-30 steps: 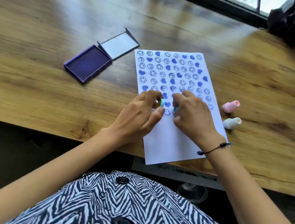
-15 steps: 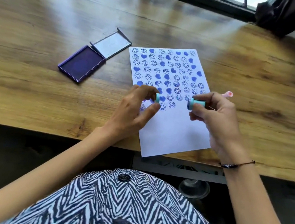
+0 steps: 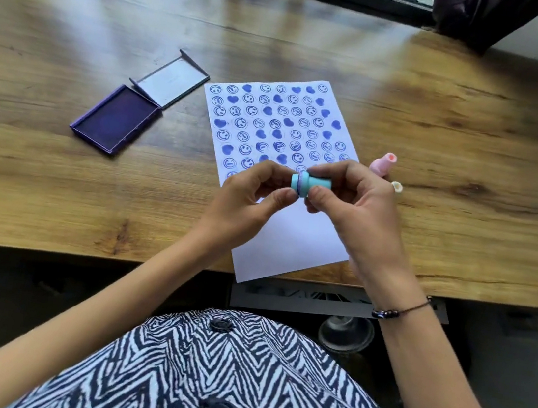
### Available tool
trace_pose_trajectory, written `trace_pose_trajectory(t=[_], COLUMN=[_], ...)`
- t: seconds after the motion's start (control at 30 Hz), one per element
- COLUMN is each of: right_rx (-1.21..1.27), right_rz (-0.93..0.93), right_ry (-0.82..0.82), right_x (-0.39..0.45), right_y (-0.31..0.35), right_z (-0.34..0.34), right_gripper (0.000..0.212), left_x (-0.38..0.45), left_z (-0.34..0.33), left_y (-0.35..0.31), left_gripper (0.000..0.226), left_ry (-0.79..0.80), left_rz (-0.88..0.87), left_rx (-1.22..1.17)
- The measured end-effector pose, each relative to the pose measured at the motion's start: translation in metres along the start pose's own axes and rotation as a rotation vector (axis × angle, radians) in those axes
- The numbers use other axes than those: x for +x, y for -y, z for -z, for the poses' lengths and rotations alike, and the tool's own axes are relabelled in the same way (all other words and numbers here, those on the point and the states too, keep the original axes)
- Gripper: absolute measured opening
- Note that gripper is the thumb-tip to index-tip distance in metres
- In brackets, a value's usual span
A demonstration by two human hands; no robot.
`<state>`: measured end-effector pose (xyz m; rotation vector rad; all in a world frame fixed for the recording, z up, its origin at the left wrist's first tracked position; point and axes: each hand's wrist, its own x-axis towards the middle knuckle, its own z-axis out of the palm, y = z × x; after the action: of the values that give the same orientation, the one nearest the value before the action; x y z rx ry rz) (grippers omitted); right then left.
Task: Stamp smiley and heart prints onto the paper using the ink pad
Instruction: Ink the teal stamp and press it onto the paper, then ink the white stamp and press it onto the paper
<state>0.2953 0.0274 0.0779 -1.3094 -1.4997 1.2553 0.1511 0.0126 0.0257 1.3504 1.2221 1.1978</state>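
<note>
I hold the teal stamp [image 3: 312, 184] sideways, right hand [image 3: 360, 209] pinching its body, left hand [image 3: 247, 200] pinching its cap end; ink pad [image 3: 115, 120] lies at ten o'clock, nearer my left.

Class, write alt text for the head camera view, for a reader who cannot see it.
Both hands, left hand and right hand, hold a small teal stamp sideways above a sheet of paper partly filled with blue smiley and heart prints. An open purple ink pad lies to the paper's left on the wooden table; a pink stamp and a white stamp lie to its right.
</note>
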Motion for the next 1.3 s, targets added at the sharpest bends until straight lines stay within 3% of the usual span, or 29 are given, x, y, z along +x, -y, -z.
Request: trace_pose_trajectory(t=[0.23, 0.57, 0.63, 0.77, 0.9, 1.13, 1.3], right_rx=[-0.007, 0.113, 0.006, -0.716, -1.145, -1.370, -1.146], right_rz=[-0.006, -0.101, -0.118, -0.045, -0.132, -0.045, 0.035], right_ry=[-0.063, -0.220, -0.288, -0.464, -0.364, -0.270, -0.220], right_x=[-0.005, -0.012, -0.011, 0.001, 0.007, 0.017, 0.034], right_y=[-0.009, -0.020, -0.024, -0.036, -0.052, -0.050, -0.038], right_z=[0.009, 0.031, 0.049, 0.095, 0.124, 0.117, 0.093], right_gripper=[0.026, 0.018, 0.017, 0.012, 0.015, 0.025, 0.027], left_x=[0.004, 0.023, 0.032, 0.049, 0.057, 0.059, 0.058], left_z=[-0.012, -0.039, -0.054, -0.087, -0.105, -0.100, -0.092], left_y=[-0.005, -0.016, -0.018, -0.021, -0.020, -0.013, -0.012], left_gripper=[0.012, 0.019, 0.020, 0.020, 0.019, 0.019, 0.020], left_ry=[0.046, 0.167, 0.230, 0.194, 0.252, 0.207, 0.155], left_rz=[0.006, -0.256, -0.277, -0.212, -0.161, -0.115, -0.051], left_rx=[0.024, 0.404, 0.455, 0.402, 0.396, 0.377, 0.363])
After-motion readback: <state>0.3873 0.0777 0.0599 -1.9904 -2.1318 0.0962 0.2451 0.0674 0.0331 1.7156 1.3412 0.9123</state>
